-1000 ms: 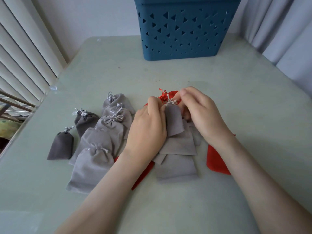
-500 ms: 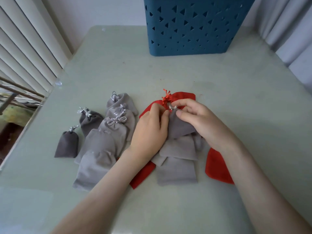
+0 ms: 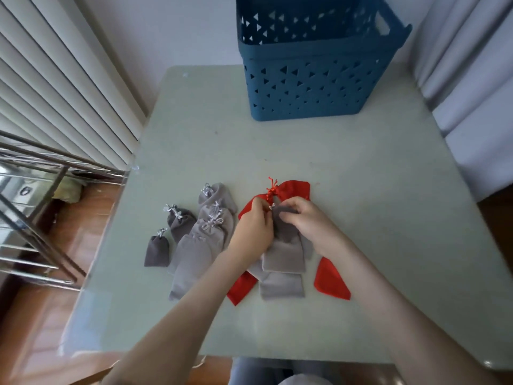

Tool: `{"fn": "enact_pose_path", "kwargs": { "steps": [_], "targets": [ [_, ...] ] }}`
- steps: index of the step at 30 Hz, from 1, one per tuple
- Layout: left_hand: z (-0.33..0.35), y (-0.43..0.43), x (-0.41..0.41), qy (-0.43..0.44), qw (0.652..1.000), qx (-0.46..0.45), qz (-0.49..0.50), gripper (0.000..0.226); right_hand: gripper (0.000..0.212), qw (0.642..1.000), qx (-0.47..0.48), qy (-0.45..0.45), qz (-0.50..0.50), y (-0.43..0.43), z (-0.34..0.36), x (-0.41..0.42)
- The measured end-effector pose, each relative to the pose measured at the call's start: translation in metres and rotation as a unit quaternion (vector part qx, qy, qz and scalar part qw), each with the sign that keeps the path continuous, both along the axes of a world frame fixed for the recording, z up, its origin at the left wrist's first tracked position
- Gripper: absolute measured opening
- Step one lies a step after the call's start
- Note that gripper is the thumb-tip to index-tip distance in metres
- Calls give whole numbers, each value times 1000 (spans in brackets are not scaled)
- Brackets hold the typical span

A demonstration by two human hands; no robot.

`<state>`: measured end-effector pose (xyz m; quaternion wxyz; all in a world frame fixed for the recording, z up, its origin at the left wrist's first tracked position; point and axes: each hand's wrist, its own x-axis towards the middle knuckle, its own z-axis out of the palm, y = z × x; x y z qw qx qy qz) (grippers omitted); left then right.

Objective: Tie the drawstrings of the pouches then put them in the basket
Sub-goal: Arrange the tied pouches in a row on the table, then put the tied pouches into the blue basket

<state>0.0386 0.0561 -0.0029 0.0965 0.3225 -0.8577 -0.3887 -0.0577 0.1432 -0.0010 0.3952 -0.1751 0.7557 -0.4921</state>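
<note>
- Fingers of my left hand point(image 3: 254, 229) and right hand point(image 3: 308, 220) curl in and pinch the neck of a grey pouch point(image 3: 283, 232), right by its drawstring point(image 3: 272, 206).
- That pouch lies atop a stack of flat grey pouches point(image 3: 281, 287), over red pouches point(image 3: 294, 188), mid-table point(image 3: 374, 204).
- Just beside my left wrist I see tied grey pouches point(image 3: 211, 220) bunched together, touching.
- Across bare tabletop, well apart, the blue basket point(image 3: 305, 87) stands at the far edge; its front wall hides the floor from me.
</note>
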Motion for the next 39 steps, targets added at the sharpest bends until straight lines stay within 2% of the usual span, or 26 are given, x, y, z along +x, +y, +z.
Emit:
{"fn": "enact_pose_path", "kwargs": {
  "steps": [4,8,10,12,16,19,23,25,28,31,33,34,36,39],
  "targets": [
    [17,-11,1,-64,998,2,-30,19,6,1000,20,-9,-1,-7,18,4],
    [33,-30,12,-140,987,-24,-77,43,19,997,67,9,32,-18,29,6],
    [37,-46,24,-119,992,-16,-46,47,31,998,59,18,34,-28,35,6],
    [36,-62,41,-128,991,-38,3,50,34,998,40,26,31,-36,41,10],
    [27,-100,80,-217,971,-33,99,55,33,996,6,5,89,-61,44,26],
    [19,-125,108,-311,939,-10,147,57,40,990,10,-4,140,-91,42,44],
    [4,-142,128,-379,914,11,144,61,47,992,22,-12,123,-135,30,74],
    [-2,-151,129,-396,909,35,122,56,47,985,64,10,157,-151,18,88],
    [-1,-161,123,-339,925,106,137,42,53,964,142,51,217,-166,5,96],
    [0,-170,123,-278,929,169,176,39,57,928,223,144,263,-179,-5,98],
    [0,-175,127,-250,926,200,197,39,49,900,257,218,275,-186,-10,100],
    [0,-177,128,-230,924,220,210,36,44,899,260,233,266,-188,-13,101],
    [1,-179,132,-195,918,257,230,24,35,922,231,211,227,-190,-12,102],
    [2,-185,135,-155,908,303,245,19,28,974,143,94,150,-186,0,95]
  ]
}}
